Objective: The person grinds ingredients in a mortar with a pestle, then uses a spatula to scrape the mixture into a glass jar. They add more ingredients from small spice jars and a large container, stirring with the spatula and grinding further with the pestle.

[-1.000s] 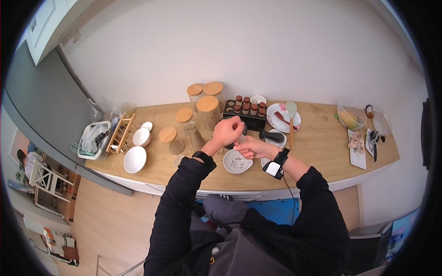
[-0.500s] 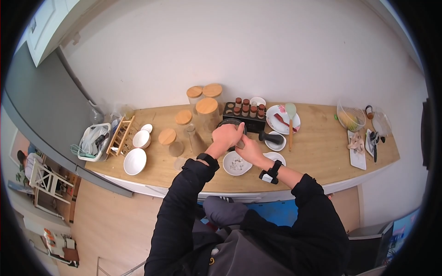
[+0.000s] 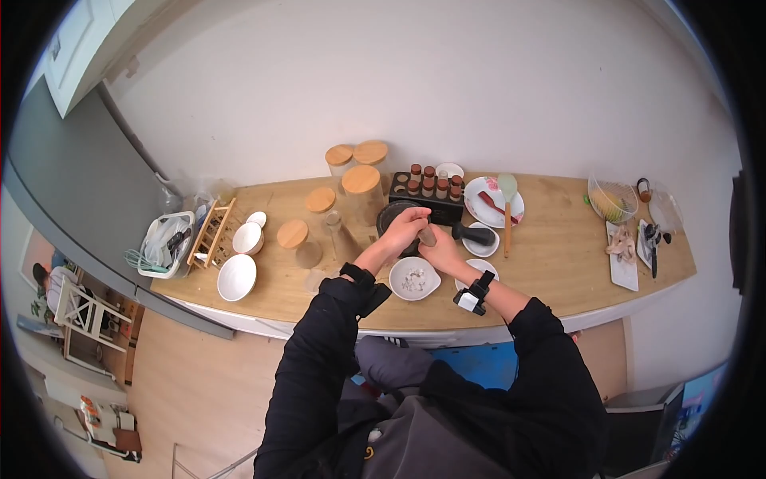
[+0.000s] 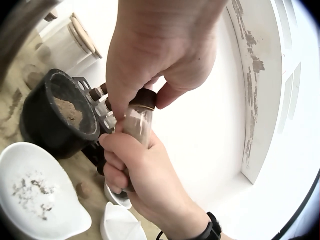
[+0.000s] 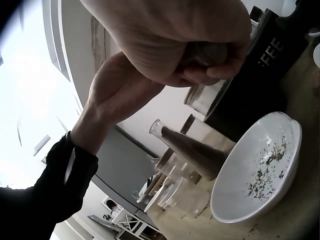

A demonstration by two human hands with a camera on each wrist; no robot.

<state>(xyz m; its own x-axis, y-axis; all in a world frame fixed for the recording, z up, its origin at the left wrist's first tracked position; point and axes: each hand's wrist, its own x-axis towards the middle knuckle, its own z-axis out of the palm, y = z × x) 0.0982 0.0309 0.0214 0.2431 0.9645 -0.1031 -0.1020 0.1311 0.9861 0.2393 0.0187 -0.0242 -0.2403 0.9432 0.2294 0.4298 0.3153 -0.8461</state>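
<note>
My left hand (image 3: pixel 404 230) pinches the brown cap (image 4: pixel 144 98) of a small clear spice jar (image 4: pixel 138 125). My right hand (image 3: pixel 444 251) wraps round the jar's body, which has a pale brown powder in it. Both hands are raised over the counter, near a black mortar (image 4: pixel 37 120) with brown powder inside. Just below them stands a white spouted bowl (image 3: pixel 396 287), dark and pale bits scattered on its bottom. The right wrist view shows the right hand's fingers curled round the jar, with the left hand behind.
Behind the hands is a black rack (image 3: pixel 435 209) of spice jars. To its right lie a black pestle (image 3: pixel 475 234) on a white dish and a flowered plate (image 3: pixel 479 209). Wooden-lidded jars (image 3: pixel 363 180) and a tall glass bottle (image 3: pixel 341 239) stand on the left.
The left hand has turned, its fingers now reaching more to the right at the cap. The right hand shifted up, then slightly right. Both stay at the jar; bowl and mortar stay put.
</note>
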